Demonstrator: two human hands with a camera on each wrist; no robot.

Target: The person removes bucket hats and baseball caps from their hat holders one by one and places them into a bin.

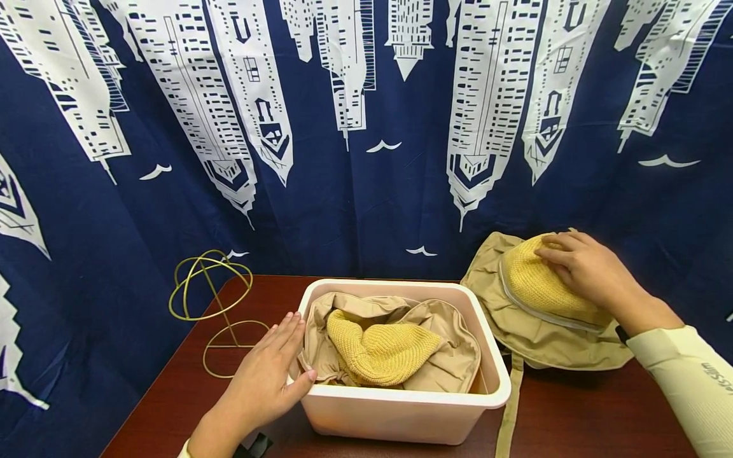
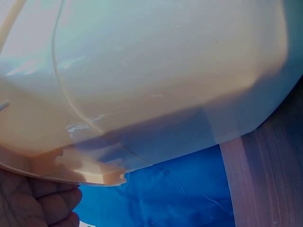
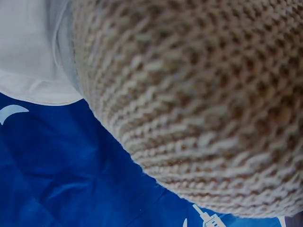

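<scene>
A yellow knitted crown and a wide tan fabric brim make up the sun hat at the right. My right hand holds it by the top of the crown, fingers bent against the knit. In the right wrist view the knitted crown fills most of the picture and the fingers are out of sight. A white plastic bin stands in the middle; a second yellow and tan hat lies folded inside. My left hand rests along the bin's left rim, fingers extended and thumb over the front corner.
A gold wire hat stand is at the left of the dark red table. A tan strap trails from the right hat beside the bin. Behind the table hangs a blue curtain with white buildings.
</scene>
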